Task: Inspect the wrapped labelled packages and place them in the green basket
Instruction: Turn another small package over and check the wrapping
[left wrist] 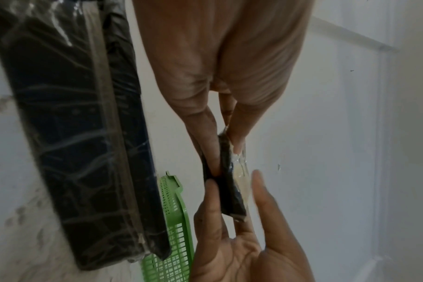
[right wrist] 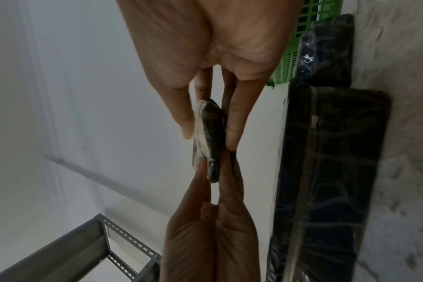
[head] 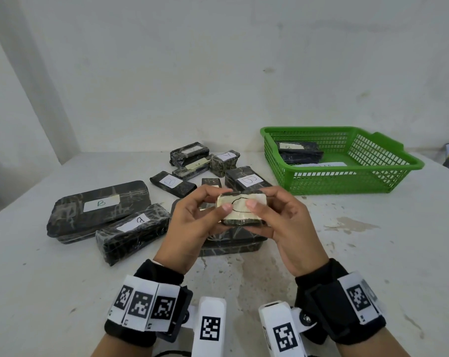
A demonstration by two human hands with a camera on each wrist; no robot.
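A: What is laid out, from the biggest thing down?

B: A white, stained tabletop (head: 373, 253) is seen, and on its far right a green perforated plastic basket (head: 388, 176) in which one dark wrapped package with a white label (head: 299, 152) already lies. On the left of the table, several dark film-wrapped packages are spread about; the largest, a long flat one marked B (head: 99, 207), is at the near left.

A: And the one being handled?

B: A small flat package, dark at the edges with a pale hand-marked label (head: 241, 208), is held above the table at the centre, over another dark package. It is pinched at its left end by the left hand (head: 192, 222) and at its right end by the right hand (head: 280, 222), thumbs on the label face and fingers behind.

A: Which step is judged to be in hand?

B: Inspection, it seems: the label is turned up toward the head camera. Next, the package would probably have to be carried right and far, over the basket's rim, and set down beside the one already inside.
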